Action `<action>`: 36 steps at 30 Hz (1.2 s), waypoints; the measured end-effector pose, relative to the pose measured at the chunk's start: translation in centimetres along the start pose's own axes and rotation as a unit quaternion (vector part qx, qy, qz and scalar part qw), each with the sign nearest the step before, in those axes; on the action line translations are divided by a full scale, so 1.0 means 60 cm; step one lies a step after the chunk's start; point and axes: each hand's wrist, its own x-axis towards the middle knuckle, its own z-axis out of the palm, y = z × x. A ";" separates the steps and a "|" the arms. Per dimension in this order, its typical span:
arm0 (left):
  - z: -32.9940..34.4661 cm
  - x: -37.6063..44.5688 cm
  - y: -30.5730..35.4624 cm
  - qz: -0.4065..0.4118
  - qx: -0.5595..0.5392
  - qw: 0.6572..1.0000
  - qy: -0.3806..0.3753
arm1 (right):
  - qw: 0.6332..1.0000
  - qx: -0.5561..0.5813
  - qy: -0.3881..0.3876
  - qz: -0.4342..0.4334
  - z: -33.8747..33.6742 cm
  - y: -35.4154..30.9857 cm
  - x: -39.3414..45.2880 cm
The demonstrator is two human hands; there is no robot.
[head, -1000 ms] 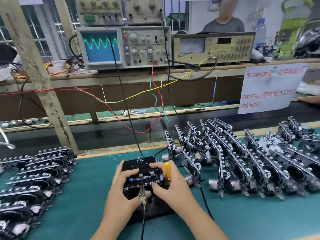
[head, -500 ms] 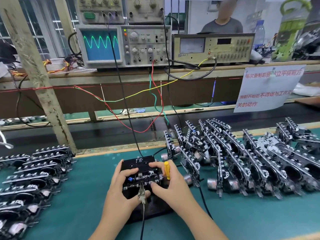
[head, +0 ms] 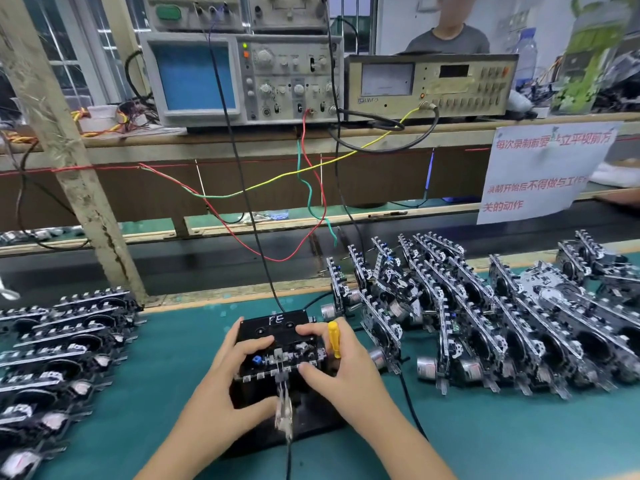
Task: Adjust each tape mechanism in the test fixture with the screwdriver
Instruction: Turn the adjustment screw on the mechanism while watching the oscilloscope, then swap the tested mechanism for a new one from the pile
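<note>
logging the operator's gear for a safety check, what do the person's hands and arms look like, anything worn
Both the left hand and the right hand are bare: no gloves, rings or finger cots show. The forearms are bare to the frame's bottom edge, with no sleeve, watch or wrist strap in view. Fingernails look short and unpainted.

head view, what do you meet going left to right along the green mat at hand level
stack of tape mechanisms on the left → left hand → test fixture → yellow screwdriver held in the right hand → rows of tape mechanisms on the right
</note>
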 end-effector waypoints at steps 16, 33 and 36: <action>-0.044 0.123 0.086 -0.056 0.184 0.981 -0.011 | 0.994 -0.094 0.021 -0.045 0.009 -0.022 -0.035; -0.049 -0.044 0.009 -0.206 0.230 0.941 0.137 | 0.967 -0.201 -0.055 -0.146 0.004 -0.046 0.032; -0.031 -0.036 0.072 -0.107 0.040 0.980 0.162 | 0.982 -0.129 -0.059 -0.128 -0.021 -0.087 0.048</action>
